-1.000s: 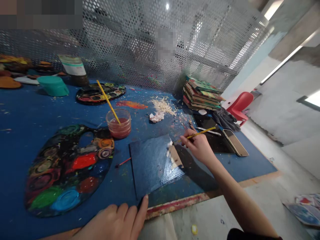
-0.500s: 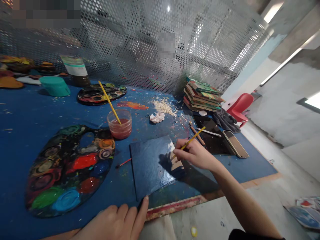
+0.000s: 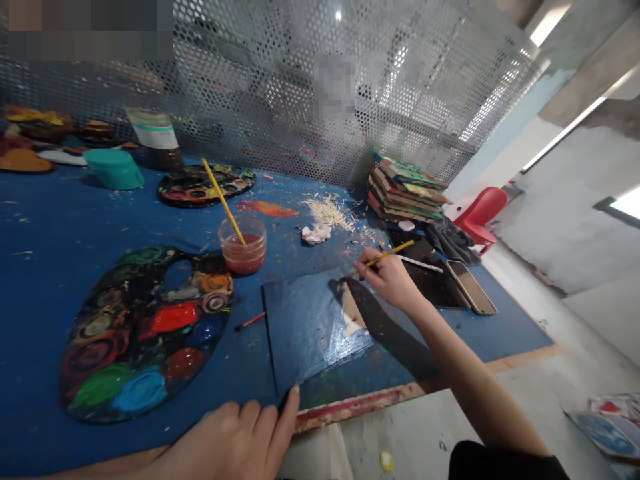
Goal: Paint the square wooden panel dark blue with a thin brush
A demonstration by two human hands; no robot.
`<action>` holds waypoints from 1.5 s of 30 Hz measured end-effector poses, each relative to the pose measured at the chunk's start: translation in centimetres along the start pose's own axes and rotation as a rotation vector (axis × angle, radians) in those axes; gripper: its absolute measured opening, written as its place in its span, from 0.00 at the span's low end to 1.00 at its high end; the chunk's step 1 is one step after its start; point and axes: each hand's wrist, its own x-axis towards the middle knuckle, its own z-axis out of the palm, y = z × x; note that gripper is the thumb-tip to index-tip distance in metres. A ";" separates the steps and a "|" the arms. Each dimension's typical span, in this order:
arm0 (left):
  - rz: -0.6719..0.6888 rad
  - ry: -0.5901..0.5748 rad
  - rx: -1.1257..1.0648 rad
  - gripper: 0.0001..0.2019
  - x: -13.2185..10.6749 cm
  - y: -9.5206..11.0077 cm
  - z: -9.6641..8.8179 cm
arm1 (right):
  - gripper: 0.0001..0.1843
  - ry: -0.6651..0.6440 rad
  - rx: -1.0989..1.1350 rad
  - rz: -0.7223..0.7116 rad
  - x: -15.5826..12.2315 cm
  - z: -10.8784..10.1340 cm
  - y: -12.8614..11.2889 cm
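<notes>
A square board (image 3: 305, 327), painted mostly dark blue with a bare pale patch near its right edge, lies on the blue table (image 3: 60, 227). My right hand (image 3: 390, 277) pinches a thin yellow paintbrush (image 3: 387, 255), whose tip touches the board's upper right corner. My left hand (image 3: 235, 440) lies at the table's near edge with its fingers extended, one fingertip pressing on the board's near corner.
A large paint-covered palette (image 3: 145, 327) lies left of the board. A plastic cup of reddish water (image 3: 243, 245) holds another brush. A smaller palette (image 3: 205, 183), a teal tub (image 3: 114, 169), a stack of painted boards (image 3: 407, 190), a phone (image 3: 470, 287) and a perforated metal screen (image 3: 280, 87) ring the table.
My right hand swept the brush down over the board's right part and then back up to its upper right corner. My left hand stayed at the near corner.
</notes>
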 end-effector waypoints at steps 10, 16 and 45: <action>0.035 -0.028 0.016 0.21 0.0 -0.2 -0.3 | 0.14 -0.063 0.062 0.018 0.3 0.1 -0.6; 0.021 -0.056 0.025 0.22 0.1 -0.1 -0.4 | 0.12 -0.139 0.014 -0.074 -1.4 0.9 -2.8; -0.020 -0.065 -0.002 0.23 0.0 0.5 0.0 | 0.13 -0.124 0.192 -0.020 -7.2 1.3 -6.3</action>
